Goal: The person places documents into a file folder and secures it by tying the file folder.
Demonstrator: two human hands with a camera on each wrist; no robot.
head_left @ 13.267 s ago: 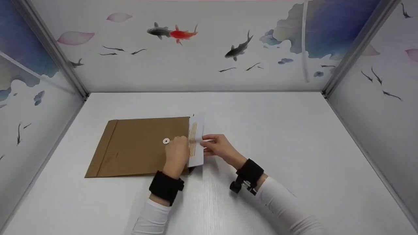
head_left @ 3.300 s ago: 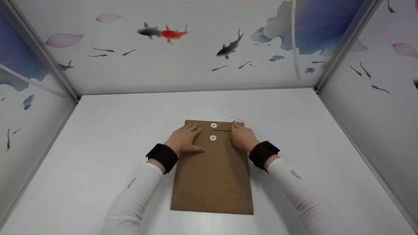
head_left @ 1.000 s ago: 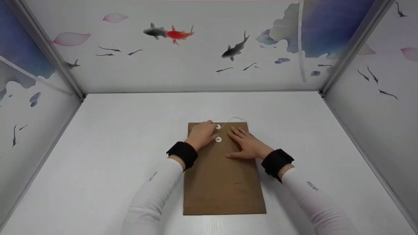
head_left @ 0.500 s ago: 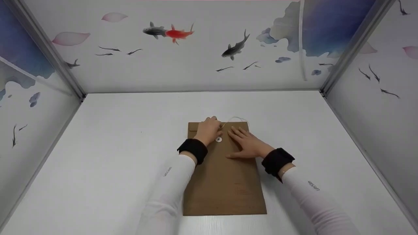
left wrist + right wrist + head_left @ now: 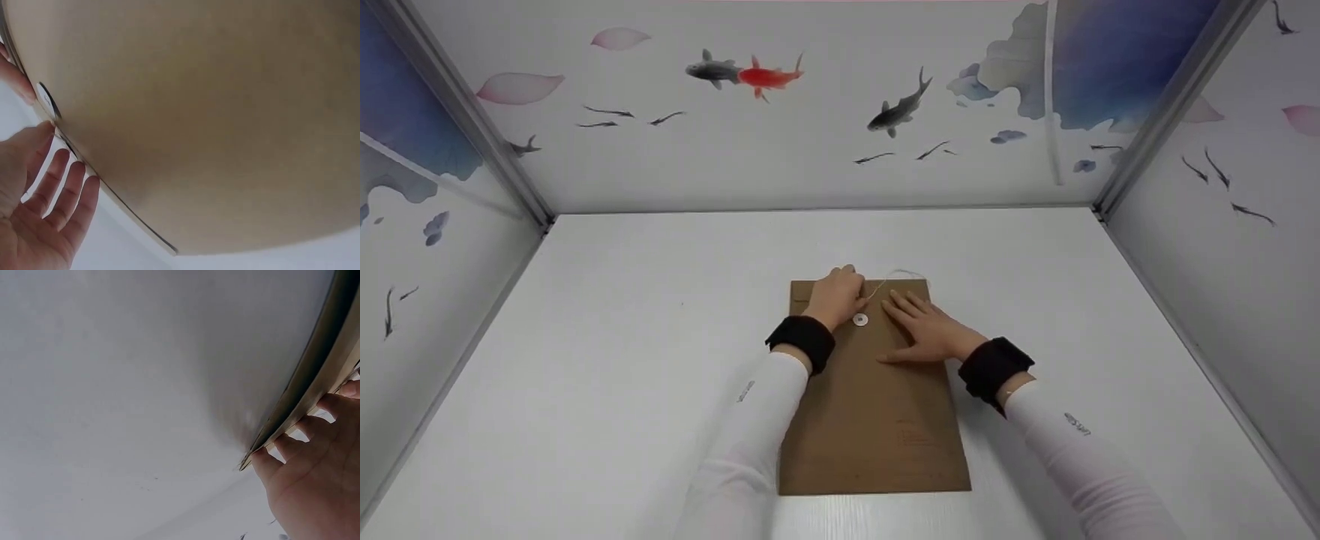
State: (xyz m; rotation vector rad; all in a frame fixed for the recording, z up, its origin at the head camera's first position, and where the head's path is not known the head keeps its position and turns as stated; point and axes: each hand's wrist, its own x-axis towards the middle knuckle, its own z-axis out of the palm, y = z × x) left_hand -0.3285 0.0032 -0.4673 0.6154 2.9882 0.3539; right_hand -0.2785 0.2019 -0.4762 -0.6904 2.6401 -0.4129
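1. Nearest: two white sleeves with black wrist bands reach in over the white table (image 5: 585, 360).
2. A flat brown kraft-paper envelope (image 5: 874, 420) lies on the table at centre, long side running away from the person, flap end far.
3. Right hand (image 5: 926, 334) lies palm down on the envelope's upper right part, fingers straight and spread, gripping nothing, only pressing the paper flat.
4. A white round button (image 5: 860, 320) sits between the two hands, just below the flap.
5. Left hand (image 5: 838, 295) sits over the flap's middle, fingers curled there; a thin white string (image 5: 900, 274) runs out from under them toward the far right corner. Whether the fingertips pinch the string cannot be told.
6. Handling, as judged: the envelope looks light, thin and bendy, likely to slide on the smooth table, so a flat palm steadies it. The string is limp and fine; best taken by fingertip pinch close to the button.
7. Farthest: wall panels (image 5: 810, 135) painted with fish.
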